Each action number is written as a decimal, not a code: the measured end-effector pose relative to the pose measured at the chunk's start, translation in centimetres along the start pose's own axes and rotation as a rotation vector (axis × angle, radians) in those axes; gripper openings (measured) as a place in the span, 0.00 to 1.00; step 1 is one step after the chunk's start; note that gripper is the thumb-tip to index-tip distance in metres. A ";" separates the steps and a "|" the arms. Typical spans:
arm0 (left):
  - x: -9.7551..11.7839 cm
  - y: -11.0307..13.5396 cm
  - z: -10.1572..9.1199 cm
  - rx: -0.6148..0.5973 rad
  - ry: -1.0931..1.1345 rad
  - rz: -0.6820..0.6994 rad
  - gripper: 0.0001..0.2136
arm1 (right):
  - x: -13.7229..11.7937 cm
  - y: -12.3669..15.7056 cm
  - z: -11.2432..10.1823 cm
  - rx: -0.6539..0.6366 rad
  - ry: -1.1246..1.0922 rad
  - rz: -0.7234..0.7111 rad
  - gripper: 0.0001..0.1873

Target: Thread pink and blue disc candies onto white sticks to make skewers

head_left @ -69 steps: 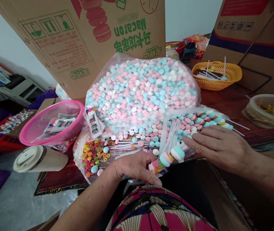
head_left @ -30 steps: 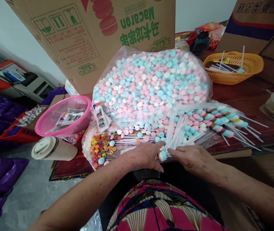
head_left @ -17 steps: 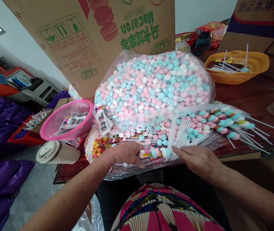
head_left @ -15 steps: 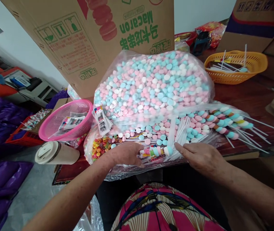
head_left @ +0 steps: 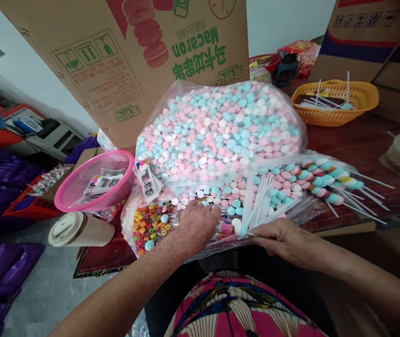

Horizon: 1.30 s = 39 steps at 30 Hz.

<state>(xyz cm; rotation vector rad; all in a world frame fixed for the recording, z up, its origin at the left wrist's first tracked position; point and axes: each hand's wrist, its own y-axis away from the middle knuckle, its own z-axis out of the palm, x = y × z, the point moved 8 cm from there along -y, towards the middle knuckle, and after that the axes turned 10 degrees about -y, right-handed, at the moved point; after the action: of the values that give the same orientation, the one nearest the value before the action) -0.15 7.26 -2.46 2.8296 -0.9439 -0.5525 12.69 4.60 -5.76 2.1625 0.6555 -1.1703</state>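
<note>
My left hand rests knuckles up on the clear plastic sheet at the table's near edge, fingers curled over the end of a candy skewer with pink, white and blue discs. My right hand pinches the skewer's stick end from the right. A bundle of white sticks fans out just beyond both hands. Loose pastel candies and small colourful ring candies lie around them.
A big clear bag of pastel candies lies behind, in front of a cardboard box. Finished skewers lie right. A pink basket and a cup on its side are left; an orange basket stands far right.
My left hand has moved right and turned over the skewer's candy end. My right hand has dropped lower and closed on the stick. The skewer now points more end-on.
</note>
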 end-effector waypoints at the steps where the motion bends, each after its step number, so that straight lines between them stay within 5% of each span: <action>1: 0.2 -0.1 0.0 -0.018 0.023 0.010 0.07 | -0.3 -0.1 -0.1 0.045 0.098 -0.019 0.18; 5: 0.8 -0.7 0.4 -0.119 0.103 -0.006 0.16 | -1.0 -0.5 0.2 0.106 0.472 -0.013 0.16; 9: 1.2 -1.0 1.1 -0.136 0.146 -0.015 0.17 | -1.0 -0.8 0.6 0.008 0.405 0.033 0.15; 15: -1.4 -0.3 1.8 -0.129 0.250 -0.289 0.21 | -1.0 0.1 0.0 0.106 0.619 -0.024 0.21; 18: -0.4 -0.4 0.8 0.015 0.119 -0.207 0.14 | -0.9 0.2 0.5 0.079 0.417 -0.027 0.13; 22: 2.5 -0.6 0.6 0.140 0.038 -0.080 0.07 | -1.1 -0.7 0.8 0.050 0.069 -0.012 0.17; 27: 2.6 -1.0 0.7 0.051 0.208 -0.018 0.17 | -0.9 -1.4 0.5 0.082 0.139 -0.022 0.15; 30: 0.5 -0.7 0.9 -0.181 0.556 0.039 0.34 | -1.4 -0.8 -0.1 0.194 0.464 -0.165 0.12; 32: 0.1 -0.3 1.1 -0.333 0.736 0.167 0.28 | -2.7 0.2 -0.3 0.285 0.635 -0.362 0.14; 35: 0.6 0.3 1.1 -0.407 0.889 0.330 0.17 | -5.3 2.4 -0.8 0.472 0.837 -0.691 0.13; 39: 2.5 1.2 2.3 -0.601 1.148 0.369 0.14 | -7.7 5.0 -1.3 0.541 0.957 -0.950 0.12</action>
<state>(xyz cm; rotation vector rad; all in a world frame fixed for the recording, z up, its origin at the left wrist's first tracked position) 0.18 4.83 -5.06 1.8315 -0.7815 0.6680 12.93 0.88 2.78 2.9562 2.1499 -0.6253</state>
